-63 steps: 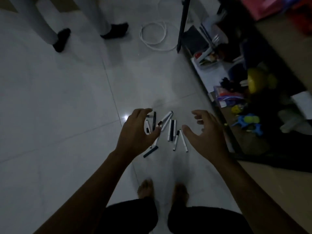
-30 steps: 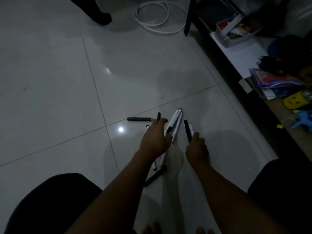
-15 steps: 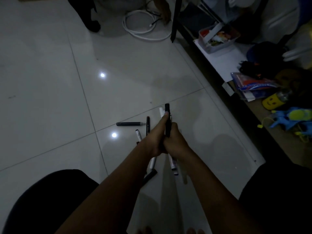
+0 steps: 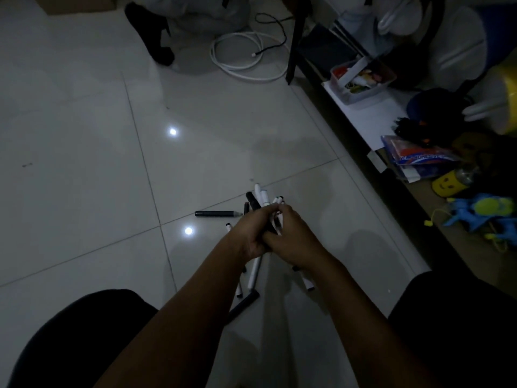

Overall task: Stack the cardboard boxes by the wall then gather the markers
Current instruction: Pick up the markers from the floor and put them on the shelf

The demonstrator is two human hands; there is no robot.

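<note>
Left hand [image 4: 249, 233] and right hand [image 4: 291, 239] are pressed together, both clamped round the bundle of markers [image 4: 261, 201], which pokes out above the knuckles and below the wrists. I'd square up the ends and keep the squeeze tight so nothing slides out. One loose black marker [image 4: 218, 213] lies on the floor [image 4: 84, 163] just left of the hands, a few more beneath them.
</note>
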